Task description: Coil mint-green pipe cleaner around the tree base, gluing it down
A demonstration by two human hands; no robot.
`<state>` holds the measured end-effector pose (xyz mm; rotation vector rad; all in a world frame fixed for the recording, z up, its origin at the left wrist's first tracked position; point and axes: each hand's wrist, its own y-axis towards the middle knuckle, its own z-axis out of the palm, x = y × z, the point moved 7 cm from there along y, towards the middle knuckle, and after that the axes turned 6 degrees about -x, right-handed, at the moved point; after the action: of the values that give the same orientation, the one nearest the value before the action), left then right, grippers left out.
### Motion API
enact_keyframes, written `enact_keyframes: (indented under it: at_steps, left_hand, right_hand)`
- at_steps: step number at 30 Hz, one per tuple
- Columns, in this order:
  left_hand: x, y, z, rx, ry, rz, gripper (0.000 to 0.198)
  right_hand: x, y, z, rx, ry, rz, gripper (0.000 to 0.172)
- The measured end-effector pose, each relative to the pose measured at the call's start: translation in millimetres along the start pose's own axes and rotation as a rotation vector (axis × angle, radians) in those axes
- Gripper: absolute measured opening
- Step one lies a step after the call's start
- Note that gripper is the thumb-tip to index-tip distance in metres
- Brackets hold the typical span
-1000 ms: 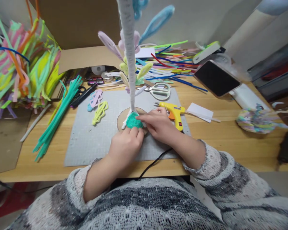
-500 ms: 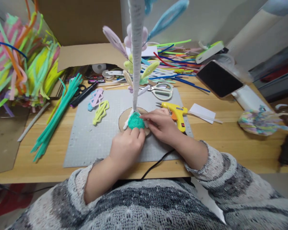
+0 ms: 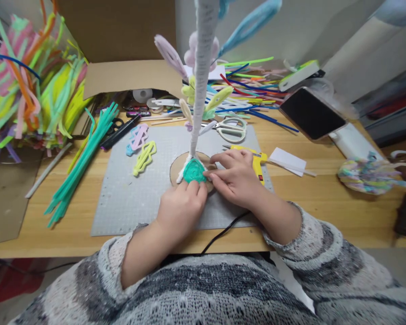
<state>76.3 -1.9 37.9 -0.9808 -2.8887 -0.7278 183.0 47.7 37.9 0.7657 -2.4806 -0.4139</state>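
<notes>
A green pipe-cleaner coil [image 3: 194,171] leans at the foot of a tall white wrapped stem [image 3: 201,72], over a round wood slice [image 3: 177,165]. My left hand [image 3: 182,205] has its fingers curled and closed on the coil's lower edge. From the right, my right hand [image 3: 237,176] reaches in with fingers apart, one fingertip touching the coil's side. Pipe-cleaner petals and flowers, such as a blue loop [image 3: 252,26] and a yellow-green leaf [image 3: 219,98], branch from the stem. Behind my right hand lies a yellow glue gun [image 3: 259,166], partly hidden.
Beneath the work is a grey cutting mat [image 3: 122,203] bearing zigzag pipe-cleaner pieces [image 3: 145,158]. Scissors [image 3: 232,129], a phone [image 3: 311,113] and a white card [image 3: 287,160] lie behind and right. Green pipe cleaners [image 3: 83,162] lie left. A black cord [image 3: 223,232] crosses the front edge.
My right hand has spread its fingers and drawn slightly back from the coil, now covering more of the glue gun. My left hand keeps its hold. The stem's top appears farther right.
</notes>
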Motion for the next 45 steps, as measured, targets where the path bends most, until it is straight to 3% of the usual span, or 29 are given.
enact_keyframes:
  at_steps: [6, 12, 33, 39, 45]
  left_hand:
    - [0.6, 0.3, -0.4, 0.002, -0.02, -0.01, 0.012]
    - [0.0, 0.6, -0.9, -0.003, -0.038, -0.009, 0.013]
    - [3.2, -1.7, 3.3, 0.018, -0.083, -0.054, 0.014]
    - [4.4, -0.9, 3.2, 0.017, -0.077, -0.052, 0.013]
    - [4.2, -1.5, 3.0, -0.008, -0.071, -0.057, 0.013]
  right_hand:
    - [3.6, 2.4, 6.6, 0.032, 0.15, -0.015, 0.034]
    - [10.1, 6.4, 20.3, 0.128, 0.118, -0.043, 0.038]
    - [16.6, 9.3, 21.4, 0.13, 0.038, -0.074, 0.035]
    - [11.5, 8.9, 22.8, 0.107, 0.129, -0.059, 0.031]
    - [-11.1, 5.4, 20.6, -0.053, 0.43, 0.1, 0.023]
